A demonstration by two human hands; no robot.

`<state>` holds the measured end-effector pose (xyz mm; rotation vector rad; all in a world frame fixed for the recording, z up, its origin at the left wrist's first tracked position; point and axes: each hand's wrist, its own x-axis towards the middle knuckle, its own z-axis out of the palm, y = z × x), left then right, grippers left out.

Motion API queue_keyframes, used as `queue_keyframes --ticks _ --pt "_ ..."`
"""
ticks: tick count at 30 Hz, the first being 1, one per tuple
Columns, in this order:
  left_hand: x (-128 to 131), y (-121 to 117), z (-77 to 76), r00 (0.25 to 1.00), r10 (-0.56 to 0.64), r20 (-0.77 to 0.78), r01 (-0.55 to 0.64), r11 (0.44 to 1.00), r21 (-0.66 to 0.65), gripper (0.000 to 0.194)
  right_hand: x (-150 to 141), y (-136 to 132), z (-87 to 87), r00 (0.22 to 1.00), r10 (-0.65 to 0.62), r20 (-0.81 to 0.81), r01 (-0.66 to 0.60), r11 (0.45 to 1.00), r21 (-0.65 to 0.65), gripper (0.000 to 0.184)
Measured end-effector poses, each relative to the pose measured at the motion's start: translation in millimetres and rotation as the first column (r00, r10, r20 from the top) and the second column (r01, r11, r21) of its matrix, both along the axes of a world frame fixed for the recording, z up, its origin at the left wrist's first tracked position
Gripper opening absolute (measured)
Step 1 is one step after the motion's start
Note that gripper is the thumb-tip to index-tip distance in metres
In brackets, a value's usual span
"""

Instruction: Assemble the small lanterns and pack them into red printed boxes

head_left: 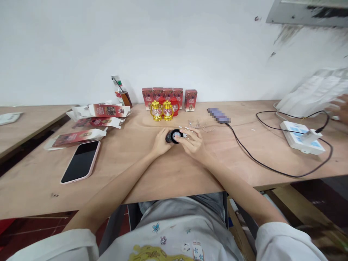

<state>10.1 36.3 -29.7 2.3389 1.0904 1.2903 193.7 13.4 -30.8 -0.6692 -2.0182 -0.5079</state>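
My left hand [161, 142] is wrapped round the side of a small black lantern [169, 136], which lies tilted with its round open base towards me. Inside that base a pale disc shows. The fingers of my right hand [193, 143] are bent over the base, with the thumb side touching it. A small white piece shows by those fingers; I cannot make out what it is. Behind my hands stand two gold lanterns [162, 111], with red lanterns [174, 106] just behind them. Small loose bits [197, 124] lie beyond my right hand.
Several red boxes [191, 100] stand by the wall. Opened red cartons [81, 137] and a phone [81, 162] lie at left, near a bottle [125, 98]. At right are a blurred purple device [218, 115], a cable, a power strip [302, 137], white bags [310, 92] and another person's hand [341, 108].
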Motion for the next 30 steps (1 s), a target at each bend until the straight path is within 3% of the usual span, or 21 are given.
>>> queue_keyframes --ticks 10,22,30 --pt "0 1 -1.0 1.000 -0.025 -0.008 0.025 1.000 0.017 0.037 7 0 5.1 0.998 0.017 0.065 -0.015 0.999 -0.040 0.032" --pt "0 2 -2.1 1.000 -0.026 -0.007 0.026 0.999 0.018 0.034 9 1 5.1 0.995 0.003 0.098 -0.012 0.996 0.085 0.027" --pt "0 3 -4.0 0.999 -0.045 -0.015 0.045 0.998 0.033 0.036 4 -3 11.6 0.999 0.047 -0.004 -0.045 0.978 0.202 0.023"
